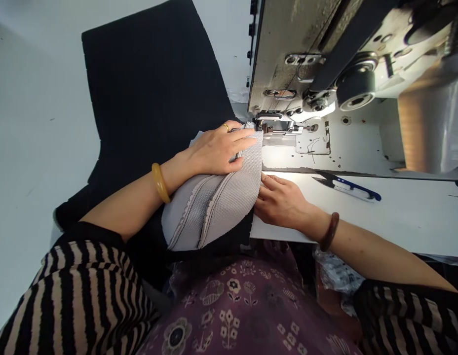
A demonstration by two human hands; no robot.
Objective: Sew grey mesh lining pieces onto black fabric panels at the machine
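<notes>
A grey mesh fabric piece point(217, 202) with a piped seam lies curved over the table edge, its far end under the presser foot point(268, 125) of a sewing machine point(325, 59). My left hand point(217, 150) lies flat on top of the fabric, fingers stretched toward the foot, a ring on one finger and a yellow bangle at the wrist. My right hand point(281, 199) rests at the fabric's right edge on the white table point(399, 212), fingers curled against the cloth's side, a brown bangle on the wrist.
A large black fabric sheet point(151, 88) spreads over the table's left and back. Blue-handled thread snips point(349, 186) lie on the table right of my hands. The machine's body overhangs the upper right. My lap in patterned purple cloth is below.
</notes>
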